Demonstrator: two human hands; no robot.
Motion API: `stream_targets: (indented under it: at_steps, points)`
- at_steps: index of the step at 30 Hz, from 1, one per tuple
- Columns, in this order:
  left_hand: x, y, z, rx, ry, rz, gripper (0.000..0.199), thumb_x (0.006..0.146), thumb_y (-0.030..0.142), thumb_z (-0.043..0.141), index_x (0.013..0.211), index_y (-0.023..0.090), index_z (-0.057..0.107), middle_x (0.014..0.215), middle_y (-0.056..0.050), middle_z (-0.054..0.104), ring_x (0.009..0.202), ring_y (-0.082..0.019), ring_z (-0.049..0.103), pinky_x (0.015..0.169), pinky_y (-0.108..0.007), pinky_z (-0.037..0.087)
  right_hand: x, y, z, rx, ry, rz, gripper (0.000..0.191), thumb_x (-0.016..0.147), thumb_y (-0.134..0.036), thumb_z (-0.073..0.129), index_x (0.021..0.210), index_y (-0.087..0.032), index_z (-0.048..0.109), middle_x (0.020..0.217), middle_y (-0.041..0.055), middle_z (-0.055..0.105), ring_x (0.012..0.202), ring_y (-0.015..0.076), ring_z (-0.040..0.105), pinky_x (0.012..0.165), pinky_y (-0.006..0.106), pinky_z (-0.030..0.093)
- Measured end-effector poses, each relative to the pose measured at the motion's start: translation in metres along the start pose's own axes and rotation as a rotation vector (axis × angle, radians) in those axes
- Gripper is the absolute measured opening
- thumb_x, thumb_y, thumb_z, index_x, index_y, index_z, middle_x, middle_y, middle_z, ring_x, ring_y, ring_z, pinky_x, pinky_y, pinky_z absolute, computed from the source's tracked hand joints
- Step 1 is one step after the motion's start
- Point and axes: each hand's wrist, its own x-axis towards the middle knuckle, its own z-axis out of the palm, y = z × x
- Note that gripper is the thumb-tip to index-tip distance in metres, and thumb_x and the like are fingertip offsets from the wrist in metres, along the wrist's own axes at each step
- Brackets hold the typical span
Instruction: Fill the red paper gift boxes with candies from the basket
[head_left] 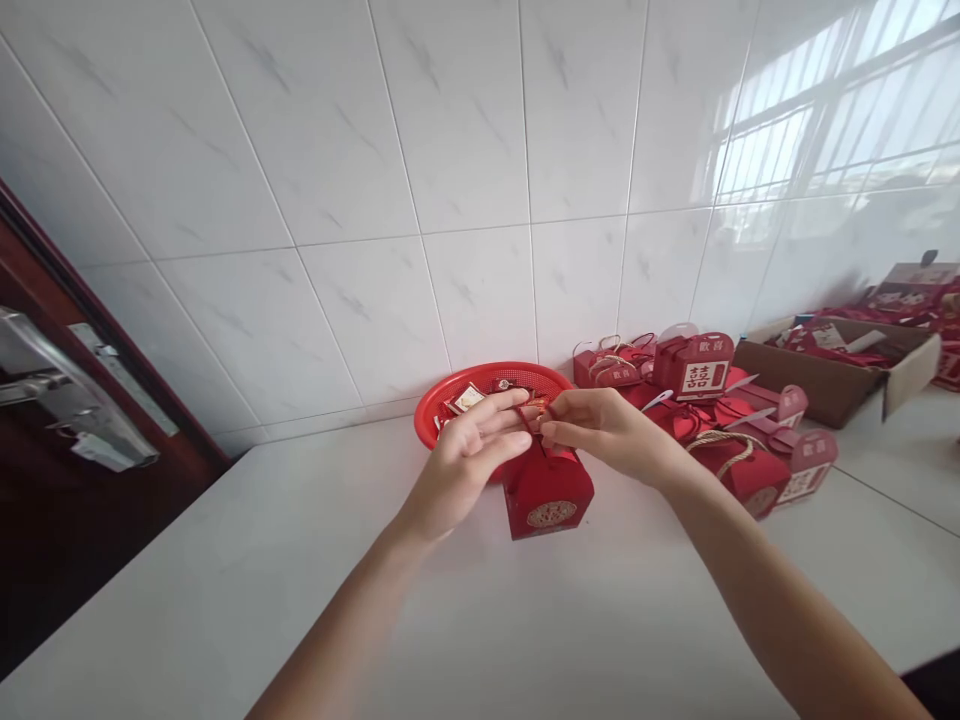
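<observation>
A red gift box with a round gold emblem on its front stands on the white counter. Above its top, a thin dark red ribbon runs between my two hands. My left hand has long, nearly straight fingers, with the ribbon caught at their tips near the thumb. Thumb and forefinger of my right hand pinch the ribbon from the other side. The hands partly cover the box's top and the knot area. Just behind sits a red plastic basket with small wrapped packets in it.
To the right, several red gift boxes are heaped, some with rope handles. Farther right is an open cardboard box of red items. A tiled wall backs the counter; a brown door with a metal handle is at left.
</observation>
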Motion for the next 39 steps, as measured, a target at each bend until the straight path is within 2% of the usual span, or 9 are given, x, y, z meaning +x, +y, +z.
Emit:
stream_targets:
  at_steps: [3, 7, 14, 18, 23, 27, 30, 34, 39]
  points:
    - [0.004, 0.006, 0.009, 0.057, 0.021, 0.017, 0.049, 0.078, 0.026, 0.075, 0.127, 0.022, 0.067, 0.132, -0.01, 0.066, 0.133, -0.033, 0.053, 0.106, -0.045, 0.049, 0.009, -0.004, 0.009, -0.14, 0.125, -0.026, 0.024, 0.079, -0.04, 0.07, 0.075, -0.017, 0.063, 0.07, 0.0016, 0.065, 0.068, 0.0167, 0.061, 0.06, 0.028, 0.046]
    - [0.006, 0.011, 0.015, 0.1, 0.033, 0.01, 0.048, 0.079, 0.021, 0.073, 0.126, 0.023, 0.067, 0.136, -0.009, 0.063, 0.137, -0.033, 0.05, 0.112, -0.048, 0.043, 0.013, -0.001, 0.015, -0.265, 0.208, -0.034, 0.023, 0.077, -0.037, 0.069, 0.069, -0.019, 0.058, 0.067, 0.0004, 0.062, 0.063, 0.0142, 0.054, 0.055, 0.026, 0.04]
    - [0.01, 0.006, 0.015, 0.148, 0.018, 0.024, 0.054, 0.074, 0.014, 0.073, 0.126, 0.025, 0.067, 0.131, -0.009, 0.065, 0.133, -0.033, 0.053, 0.101, -0.041, 0.054, 0.018, 0.001, 0.018, -0.379, 0.281, -0.006, 0.012, 0.072, -0.019, 0.059, 0.062, -0.019, 0.053, 0.059, -0.0008, 0.057, 0.057, 0.0126, 0.049, 0.05, 0.024, 0.032]
    - [0.01, -0.012, 0.011, 0.298, 0.072, 0.102, 0.057, 0.074, 0.02, 0.075, 0.13, 0.026, 0.064, 0.122, -0.009, 0.069, 0.12, -0.032, 0.063, 0.091, -0.039, 0.057, 0.019, -0.002, 0.018, -0.311, 0.269, -0.006, 0.012, 0.072, -0.021, 0.058, 0.062, -0.019, 0.053, 0.06, -0.001, 0.057, 0.057, 0.0122, 0.048, 0.05, 0.024, 0.033]
    - [0.002, -0.045, 0.005, 0.489, 0.219, 0.161, 0.071, 0.067, 0.03, 0.084, 0.133, 0.027, 0.059, 0.119, -0.008, 0.068, 0.115, -0.029, 0.062, 0.097, -0.042, 0.051, 0.019, -0.001, 0.015, -0.225, 0.258, -0.008, 0.012, 0.071, -0.023, 0.06, 0.062, -0.018, 0.055, 0.057, -0.0008, 0.057, 0.056, 0.013, 0.052, 0.051, 0.024, 0.037]
    - [-0.01, -0.069, 0.006, 0.495, 0.332, 0.165, 0.052, 0.066, 0.033, 0.085, 0.114, 0.025, 0.066, 0.115, -0.008, 0.066, 0.112, -0.029, 0.061, 0.098, -0.043, 0.048, 0.021, 0.009, 0.017, -0.146, 0.236, 0.005, 0.012, 0.071, -0.023, 0.061, 0.062, -0.019, 0.054, 0.058, -0.0002, 0.061, 0.06, 0.0153, 0.058, 0.052, 0.024, 0.043]
    - [-0.018, -0.084, 0.008, 0.495, 0.326, 0.152, 0.035, 0.068, 0.033, 0.082, 0.1, 0.023, 0.07, 0.111, -0.007, 0.064, 0.105, -0.027, 0.062, 0.096, -0.041, 0.049, 0.022, 0.019, 0.021, -0.064, 0.212, 0.035, 0.013, 0.071, -0.022, 0.061, 0.062, -0.02, 0.052, 0.059, 0.0012, 0.064, 0.061, 0.017, 0.063, 0.055, 0.025, 0.047]
    - [-0.024, -0.099, 0.008, 0.491, 0.277, 0.133, 0.025, 0.071, 0.033, 0.08, 0.093, 0.023, 0.073, 0.102, -0.006, 0.062, 0.095, -0.024, 0.06, 0.091, -0.039, 0.05, 0.02, 0.028, 0.027, 0.033, 0.159, 0.102, 0.013, 0.069, -0.02, 0.06, 0.061, -0.02, 0.05, 0.06, 0.0027, 0.067, 0.059, 0.0159, 0.064, 0.056, 0.026, 0.049]
    - [-0.025, -0.108, 0.005, 0.373, 0.212, 0.042, 0.015, 0.07, 0.03, 0.078, 0.079, 0.021, 0.071, 0.094, -0.005, 0.061, 0.091, -0.022, 0.061, 0.09, -0.037, 0.05, 0.016, 0.037, 0.032, 0.168, 0.103, 0.136, 0.019, 0.062, -0.018, 0.062, 0.061, -0.021, 0.043, 0.058, -0.004, 0.059, 0.06, 0.0143, 0.063, 0.059, 0.026, 0.05]
